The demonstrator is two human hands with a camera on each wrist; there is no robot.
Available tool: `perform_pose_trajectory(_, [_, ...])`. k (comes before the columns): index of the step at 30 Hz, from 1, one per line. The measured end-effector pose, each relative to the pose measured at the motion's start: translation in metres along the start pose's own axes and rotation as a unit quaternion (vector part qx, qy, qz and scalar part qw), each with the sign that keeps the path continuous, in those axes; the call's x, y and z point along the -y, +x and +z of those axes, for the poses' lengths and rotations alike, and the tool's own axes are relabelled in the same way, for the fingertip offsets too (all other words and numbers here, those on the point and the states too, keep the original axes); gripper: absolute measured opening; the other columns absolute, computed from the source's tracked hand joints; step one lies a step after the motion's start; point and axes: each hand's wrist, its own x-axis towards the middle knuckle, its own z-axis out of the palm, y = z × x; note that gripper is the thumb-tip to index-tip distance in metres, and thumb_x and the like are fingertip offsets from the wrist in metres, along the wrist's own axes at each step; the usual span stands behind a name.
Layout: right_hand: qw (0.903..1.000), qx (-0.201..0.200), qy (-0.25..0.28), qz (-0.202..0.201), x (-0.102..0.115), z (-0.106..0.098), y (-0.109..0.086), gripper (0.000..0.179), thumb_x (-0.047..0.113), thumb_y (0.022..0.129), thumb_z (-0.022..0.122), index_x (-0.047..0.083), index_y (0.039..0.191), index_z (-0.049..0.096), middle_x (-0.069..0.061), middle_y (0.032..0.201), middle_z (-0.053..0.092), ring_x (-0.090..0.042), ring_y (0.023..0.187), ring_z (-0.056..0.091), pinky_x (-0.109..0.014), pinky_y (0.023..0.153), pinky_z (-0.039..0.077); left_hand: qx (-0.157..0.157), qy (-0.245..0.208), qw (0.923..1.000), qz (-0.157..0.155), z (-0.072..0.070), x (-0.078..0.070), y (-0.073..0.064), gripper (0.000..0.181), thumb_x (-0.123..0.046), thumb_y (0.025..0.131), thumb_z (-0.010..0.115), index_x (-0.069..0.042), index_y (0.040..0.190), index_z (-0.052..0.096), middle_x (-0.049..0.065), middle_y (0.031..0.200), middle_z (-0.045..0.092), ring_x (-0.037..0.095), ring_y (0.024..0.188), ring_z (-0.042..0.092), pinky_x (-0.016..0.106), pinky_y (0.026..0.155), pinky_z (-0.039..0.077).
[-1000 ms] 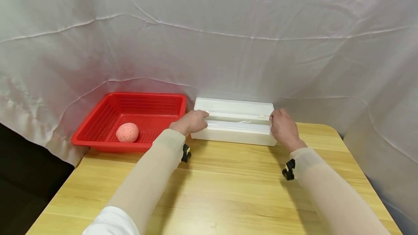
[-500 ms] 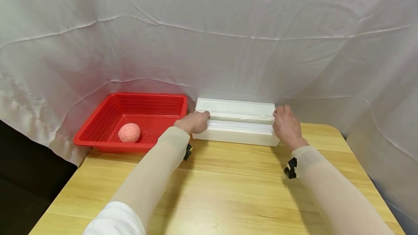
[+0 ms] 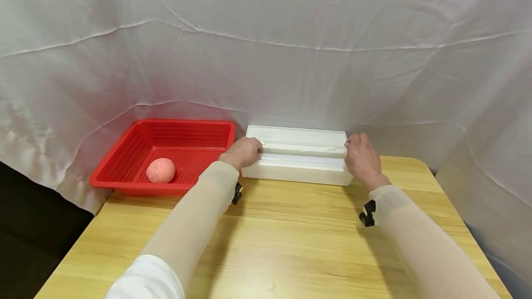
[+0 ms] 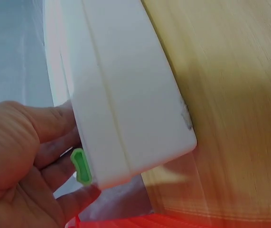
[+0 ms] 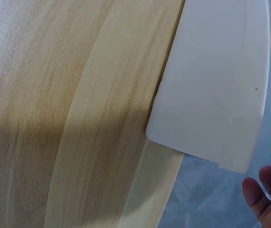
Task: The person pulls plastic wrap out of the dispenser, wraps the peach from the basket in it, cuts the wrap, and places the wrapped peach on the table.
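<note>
A long white cling film dispenser (image 3: pixel 299 173) lies near the back of the table, its lid (image 3: pixel 297 135) raised behind it. Glints of clear cling film (image 3: pixel 330 149) show across its opening, between both hands. At the left end, my left hand (image 3: pixel 243 152) has its fingers curled in a pinch. In the left wrist view, its thumb and fingers reach around the box's edge beside a small green piece (image 4: pixel 81 166). My right hand (image 3: pixel 364 160) pinches at the right end, fingers bent; its fingertips (image 5: pixel 255 192) show just past the box corner. What lies inside the pinches is mostly hidden.
A red plastic basket (image 3: pixel 105 170) holding a pink speckled ball (image 3: pixel 160 170) stands left of the dispenser. Grey cloth (image 3: pixel 291 59) hangs right behind the wooden table (image 3: pixel 299 243).
Over the last second the clear film between the hands has risen slightly from the opening, and its glints have shifted. My right hand lifts a little; dispenser, basket and ball stay put.
</note>
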Motion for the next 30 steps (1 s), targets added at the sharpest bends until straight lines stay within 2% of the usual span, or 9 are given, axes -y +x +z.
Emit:
perform_pose_trajectory(3, [1.0,-0.002,-0.001,-0.001,0.002,0.0,0.0,0.034,0.022,0.115,0.035,-0.006,0.121,0.053,-0.022,0.109,0.046,-0.04,0.088,0.056,-0.053,0.068,0.052,-0.012,0.005,0.9999,-0.006,0.0,0.001,0.001,0.014,-0.014,0.103,0.06,-0.015,0.099,0.073,0.003,0.101,0.07,0.023,0.097,0.06,0.037,0.087,0.052])
perform_pose_trajectory(7, [1.0,-0.008,-0.001,0.001,0.004,0.0,-0.001,0.033,0.022,0.115,0.036,-0.006,0.12,0.053,-0.022,0.109,0.046,-0.041,0.089,0.056,-0.054,0.067,0.052,-0.022,0.0,0.9998,0.002,-0.002,0.002,0.001,0.01,-0.014,0.101,0.063,-0.015,0.098,0.072,0.002,0.1,0.071,0.023,0.096,0.061,0.037,0.087,0.053])
perform_pose_trajectory(13, [1.0,-0.007,-0.005,-0.004,0.002,-0.003,-0.001,0.032,0.02,0.115,0.036,-0.007,0.119,0.053,-0.022,0.106,0.049,-0.042,0.089,0.057,-0.056,0.071,0.052,-0.045,-0.001,0.9989,0.009,-0.007,0.001,-0.001,0.012,-0.01,0.101,0.059,-0.013,0.1,0.071,0.004,0.097,0.071,0.025,0.094,0.062,0.038,0.087,0.054])
perform_pose_trajectory(16, [1.0,0.004,0.003,-0.002,0.0,-0.004,-0.002,0.029,0.019,0.114,0.039,-0.006,0.12,0.053,-0.023,0.105,0.054,-0.041,0.087,0.059,-0.055,0.074,0.053,-0.045,0.017,0.9987,0.016,-0.007,0.0,0.0,0.014,-0.008,0.102,0.056,-0.012,0.106,0.07,0.005,0.1,0.071,0.026,0.096,0.062,0.039,0.089,0.054])
perform_pose_trajectory(20, [0.9994,0.021,0.025,0.008,-0.003,-0.007,-0.005,0.027,0.021,0.114,0.042,-0.004,0.121,0.052,-0.023,0.1,0.06,-0.037,0.081,0.058,-0.05,0.072,0.05,-0.027,0.037,0.9988,0.018,-0.007,-0.002,0.0,0.021,-0.006,0.103,0.053,-0.011,0.113,0.071,0.006,0.107,0.072,0.026,0.1,0.062,0.039,0.094,0.054])
perform_pose_trajectory(23, [0.9989,0.027,0.036,0.009,-0.003,-0.009,-0.007,0.027,0.023,0.114,0.042,-0.001,0.122,0.052,-0.021,0.098,0.065,-0.036,0.078,0.059,-0.049,0.071,0.049,-0.025,0.053,0.9982,0.014,-0.008,-0.002,-0.002,0.022,-0.005,0.103,0.053,-0.011,0.107,0.074,0.006,0.106,0.073,0.025,0.099,0.063,0.039,0.094,0.055])
perform_pose_trajectory(26, [0.9983,0.034,0.046,0.007,-0.001,-0.01,-0.008,0.027,0.025,0.115,0.041,0.002,0.12,0.052,-0.017,0.097,0.069,-0.037,0.079,0.062,-0.049,0.073,0.049,-0.04,0.077,0.9962,0.011,-0.012,-0.001,-0.003,0.023,-0.003,0.102,0.054,-0.011,0.095,0.074,0.008,0.1,0.074,0.027,0.096,0.067,0.041,0.091,0.058])
perform_pose_trajectory(30, [0.9963,0.052,0.067,0.013,0.002,-0.012,-0.008,0.026,0.026,0.115,0.039,0.004,0.12,0.052,-0.012,0.095,0.072,-0.034,0.081,0.064,-0.045,0.072,0.049,-0.061,0.109,0.9922,0.0,-0.019,-0.001,-0.005,0.021,-0.004,0.102,0.056,-0.011,0.092,0.073,0.009,0.098,0.075,0.03,0.094,0.071,0.044,0.089,0.06])
